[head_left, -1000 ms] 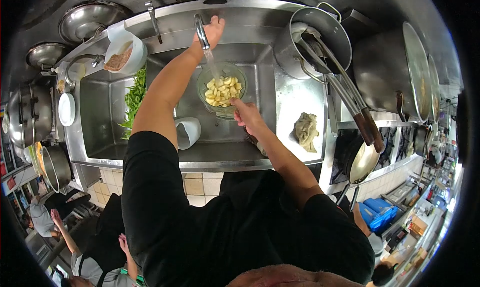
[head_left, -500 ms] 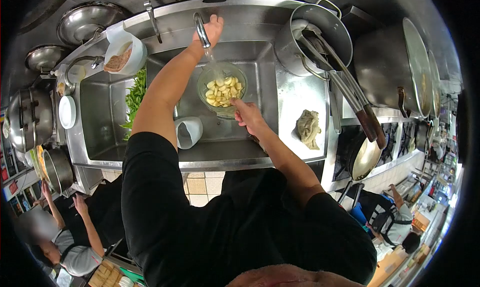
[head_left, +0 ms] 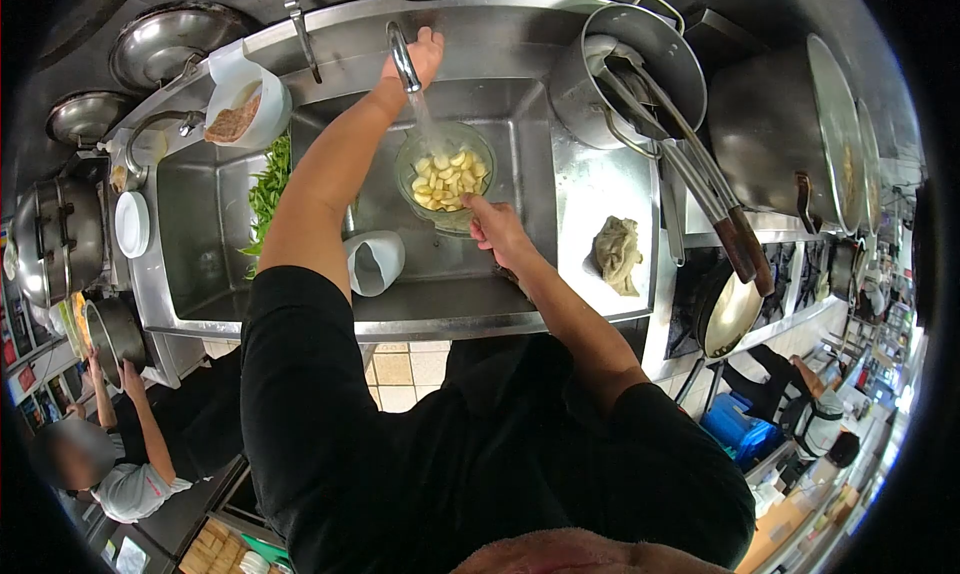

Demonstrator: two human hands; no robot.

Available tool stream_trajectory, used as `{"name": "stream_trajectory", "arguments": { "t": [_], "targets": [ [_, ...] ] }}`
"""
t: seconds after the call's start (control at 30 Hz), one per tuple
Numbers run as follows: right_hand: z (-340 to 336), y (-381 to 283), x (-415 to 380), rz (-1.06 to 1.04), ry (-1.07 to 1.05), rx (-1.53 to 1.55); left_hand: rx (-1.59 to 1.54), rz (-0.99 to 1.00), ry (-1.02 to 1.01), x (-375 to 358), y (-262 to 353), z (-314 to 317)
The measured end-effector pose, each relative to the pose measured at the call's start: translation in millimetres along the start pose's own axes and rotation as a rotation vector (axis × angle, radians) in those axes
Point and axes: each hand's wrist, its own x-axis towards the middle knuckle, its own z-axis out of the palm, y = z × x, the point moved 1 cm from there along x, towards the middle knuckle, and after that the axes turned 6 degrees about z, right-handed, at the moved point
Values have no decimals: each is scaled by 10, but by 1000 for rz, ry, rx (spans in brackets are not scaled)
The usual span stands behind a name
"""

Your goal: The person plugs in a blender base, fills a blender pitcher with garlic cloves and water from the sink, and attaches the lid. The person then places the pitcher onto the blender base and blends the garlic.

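Note:
Under the running tap [head_left: 404,62], a clear bowl [head_left: 405,186] holds peeled garlic cloves [head_left: 447,179] in the right basin of the sink [head_left: 522,164]. My right hand [head_left: 497,229] pinches the near rim of the bowl, its thumb over the edge by the cloves. My left hand [head_left: 426,58] reaches past the tap to the sink's back wall. Its fingers look curled, and whatever they hold is hidden. Water falls at the bowl's far side. A white plastic container [head_left: 376,264] lies on its side left of the bowl.
Green vegetables [head_left: 268,196] lie in the left basin. A white jug [head_left: 262,102] with brown contents stands behind it. To the right are a tall pot [head_left: 590,94] with long-handled tools and a crumpled cloth [head_left: 618,257]. A co-worker [head_left: 140,479] stands behind left, another [head_left: 815,414] behind right.
The water stream looks wider and stronger. My hands stay almost in place. The left co-worker's hands have moved onto a metal pot; the right co-worker has shifted further right.

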Motion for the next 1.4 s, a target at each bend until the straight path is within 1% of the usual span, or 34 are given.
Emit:
{"name": "stream_trajectory", "arguments": {
  "t": [0.03, 0.13, 0.23, 0.33, 0.43, 0.53, 0.7, 0.8, 0.9, 1.23, 1.33, 1.4],
  "targets": [
    [-13, 1, -6, 4, -13, -16, -5, 11, -8, -11, -13, 3],
    [-30, -25, -59, 10, -32, -42, -111, 35, 52, -40, -109, 199],
    [-35, -5, -69, 3, -24, -18, -94, 77, 117, -82, -120, 251],
    [-46, 7, -71, -5, -36, 19, -95, -3, 29, -61, 15, 31],
    [-59, 4, -83, -5, -27, 42, -43, -32, -20, -3, 80, 26],
    [-50, -9, -77, -12, -32, 68, -70, -57, 18, 57, 68, 52],
    [-39, -44, -54, -41, -28, 82, -95, -28, 14, 5, 77, -99],
    [-58, -118, -93, -70, -38, 82, -87, -8, 4, -4, 51, -57],
    [-27, -216, -160, -88, -2, 84, -124, -26, 0, -5, 32, -16],
    [-61, -254, -139, -111, 33, 37, -176, -43, -27, 20, -49, 128],
    [-34, -157, 6, -111, 40, 36, -183, -79, 19, 23, -34, 152],
    [-31, -193, -29, -104, 59, 45, -118, -82, 64, 29, 22, 142]
  ]
}}
